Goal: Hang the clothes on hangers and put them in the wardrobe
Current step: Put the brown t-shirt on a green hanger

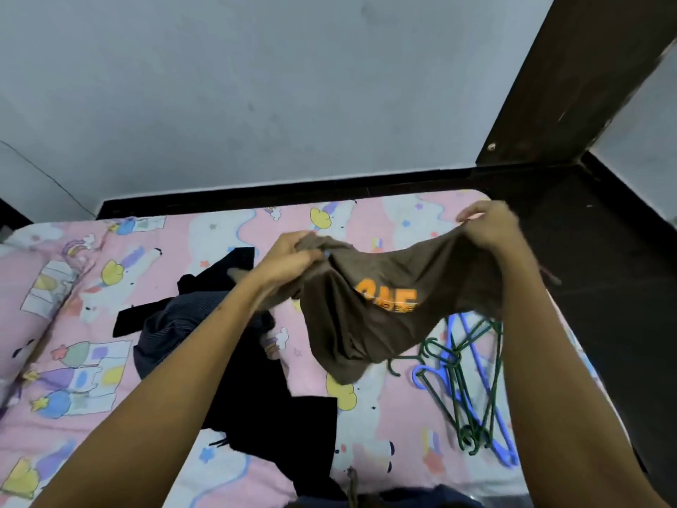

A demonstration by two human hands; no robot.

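- Brown was the colour of the shirt (384, 309), and it had orange letters on it.
- The left hand (293, 256) had its fingers curled tight round one bunched end of the shirt.
- The right hand (489, 223) pinched the other end, and it was a bit higher up.
- The shirt hung stretched between the two hands, up in the air above the bed (183, 236), and its low end drooped down near the sheet.
- The bed had a pink sheet with cartoon pictures.
- Green and blue hangers (472, 383) lay in a heap close to the right edge of the bed, partly under the shirt.
- A pile of dark clothes (256, 390) lay in the middle of the bed, under the left arm.
- A dark wooden post (571, 78) stood up at the far right corner of the bed.
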